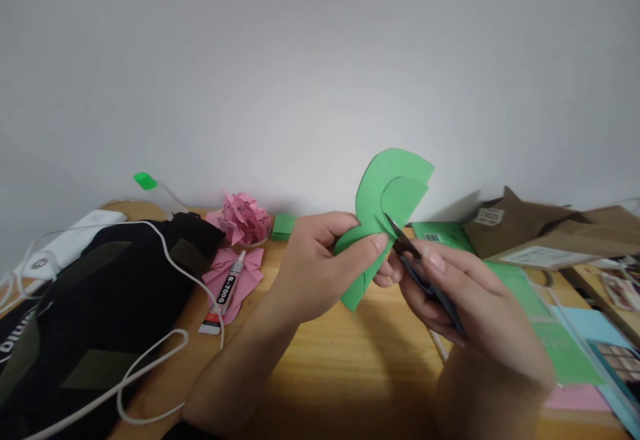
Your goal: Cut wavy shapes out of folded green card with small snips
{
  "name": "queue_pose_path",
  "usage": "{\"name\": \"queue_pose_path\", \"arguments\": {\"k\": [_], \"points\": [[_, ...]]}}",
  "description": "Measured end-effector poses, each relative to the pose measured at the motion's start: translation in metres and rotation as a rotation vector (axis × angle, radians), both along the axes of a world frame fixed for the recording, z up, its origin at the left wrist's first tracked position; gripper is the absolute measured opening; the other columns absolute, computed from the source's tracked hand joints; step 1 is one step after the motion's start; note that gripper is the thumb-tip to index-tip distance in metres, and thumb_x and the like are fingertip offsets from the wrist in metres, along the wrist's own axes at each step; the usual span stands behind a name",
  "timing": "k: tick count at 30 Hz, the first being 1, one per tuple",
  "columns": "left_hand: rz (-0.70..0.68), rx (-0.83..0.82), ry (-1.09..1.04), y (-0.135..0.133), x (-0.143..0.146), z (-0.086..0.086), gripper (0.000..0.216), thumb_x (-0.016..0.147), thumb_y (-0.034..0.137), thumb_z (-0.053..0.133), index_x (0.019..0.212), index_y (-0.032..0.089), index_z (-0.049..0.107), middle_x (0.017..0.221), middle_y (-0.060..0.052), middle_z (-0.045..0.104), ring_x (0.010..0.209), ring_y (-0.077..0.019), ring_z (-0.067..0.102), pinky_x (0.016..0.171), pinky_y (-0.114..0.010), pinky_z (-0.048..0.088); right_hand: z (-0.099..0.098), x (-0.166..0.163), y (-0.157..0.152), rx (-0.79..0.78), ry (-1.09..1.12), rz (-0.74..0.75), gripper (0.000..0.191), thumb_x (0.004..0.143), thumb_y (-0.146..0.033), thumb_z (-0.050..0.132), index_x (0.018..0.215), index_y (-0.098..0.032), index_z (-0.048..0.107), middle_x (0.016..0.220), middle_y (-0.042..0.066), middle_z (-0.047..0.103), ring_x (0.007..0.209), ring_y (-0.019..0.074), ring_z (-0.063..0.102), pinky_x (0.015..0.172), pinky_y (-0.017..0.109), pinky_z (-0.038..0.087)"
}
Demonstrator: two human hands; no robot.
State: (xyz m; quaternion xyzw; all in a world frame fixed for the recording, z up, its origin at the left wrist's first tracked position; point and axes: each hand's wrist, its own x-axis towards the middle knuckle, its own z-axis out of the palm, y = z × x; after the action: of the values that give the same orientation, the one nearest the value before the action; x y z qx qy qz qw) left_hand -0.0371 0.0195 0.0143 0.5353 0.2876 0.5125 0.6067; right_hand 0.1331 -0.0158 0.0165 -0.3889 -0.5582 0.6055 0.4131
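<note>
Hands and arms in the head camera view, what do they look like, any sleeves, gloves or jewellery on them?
Both are bare. The left hand and right hand wear no gloves, and no rings, watch or bracelet show. The forearms are uncovered down to the bottom edge of the picture, with no sleeve in view. Fingernails are short and look unpainted. No markings show on either arm.
</note>
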Motion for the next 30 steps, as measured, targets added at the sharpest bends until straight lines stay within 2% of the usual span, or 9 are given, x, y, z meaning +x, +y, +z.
{"name": "queue_pose_path", "arguments": {"k": [5, 13, 18, 30], "points": [[-0.052, -0.010, -0.047, 0.0004, -0.0005, -0.0002, 0.021, 0.080, 0.019, 0.069, 0.060, 0.015, 0.067, 0.056, -0.001, 0.070, 0.053, -0.0129, 0.068, 0.054, -0.023, 0.058, 0.0006, -0.0038, 0.0022, -0.035, 0.093, 0.036, 0.038, 0.095, -0.050, 0.054, 0.080, -0.016, 0.061, 0.052, -0.008, 0.039, 0.036, 0.0036, 0.017, 0.029, 0.017, 0.011], [-0.012, 0.015, 0.006, -0.0002, -0.0019, 0.0010, 0.020, 0.079, 0.016, 0.066, 0.059, 0.016, 0.067, 0.056, 0.000, 0.070, 0.053, -0.0134, 0.069, 0.054, -0.023, 0.059, 0.0000, -0.0050, 0.0024, -0.049, 0.134, 0.038, 0.036, 0.093, -0.050, 0.056, 0.080, -0.016, 0.062, 0.049, -0.009, 0.037, 0.035, 0.0035, 0.016, 0.029, 0.017, 0.010], [0.013, 0.023, 0.019, -0.0008, -0.0026, 0.0002, 0.019, 0.079, 0.017, 0.067, 0.060, 0.017, 0.069, 0.058, 0.000, 0.071, 0.053, -0.0123, 0.068, 0.054, -0.023, 0.059, 0.0006, -0.0042, 0.0014, -0.025, 0.105, 0.014, 0.037, 0.093, -0.050, 0.056, 0.080, -0.016, 0.064, 0.055, -0.007, 0.044, 0.037, 0.0037, 0.018, 0.028, 0.018, 0.012], [-0.018, 0.021, 0.012, -0.0017, -0.0020, 0.0000, 0.019, 0.081, 0.016, 0.066, 0.062, 0.017, 0.070, 0.059, 0.000, 0.073, 0.057, -0.0128, 0.071, 0.054, -0.020, 0.059, 0.0017, -0.0037, 0.0011, -0.053, 0.123, 0.037, 0.036, 0.094, -0.048, 0.055, 0.075, -0.018, 0.057, 0.049, -0.009, 0.036, 0.036, 0.0035, 0.016, 0.028, 0.015, 0.010]]}}
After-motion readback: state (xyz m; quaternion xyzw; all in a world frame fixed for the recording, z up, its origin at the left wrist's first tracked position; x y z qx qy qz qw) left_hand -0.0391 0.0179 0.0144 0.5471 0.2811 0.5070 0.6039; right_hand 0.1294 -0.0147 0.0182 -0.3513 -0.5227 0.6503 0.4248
